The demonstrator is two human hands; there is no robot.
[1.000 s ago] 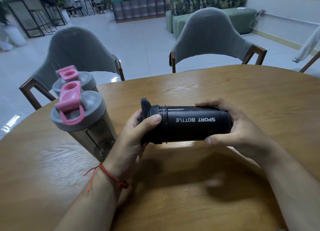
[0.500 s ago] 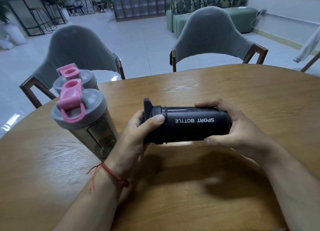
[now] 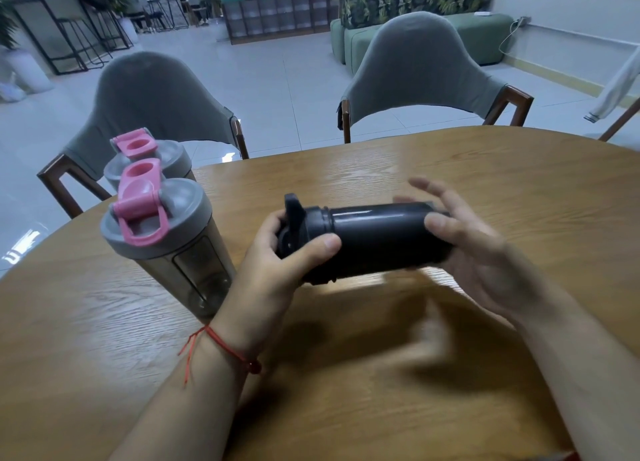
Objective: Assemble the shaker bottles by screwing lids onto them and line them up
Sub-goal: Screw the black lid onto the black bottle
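Your left hand [image 3: 277, 273] grips the lid [image 3: 298, 225]; right hand [image 3: 478, 253] spread: clasp the likely light, slick shaker bottle [image 3: 374, 239] mid-barrel.

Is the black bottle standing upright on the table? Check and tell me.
No, the black bottle lies on its side, gripped at its lid end by the left hand.

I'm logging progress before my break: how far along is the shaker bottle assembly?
Done: two smoky shaker bottles with grey lids and pink caps, nearer and farther, stand lidded on the wooden table. In hand: the black shaker bottle lies sideways, left hand gripping its black lid, right hand spread at its base. Left: tightening that lid if needed, then standing it in line.
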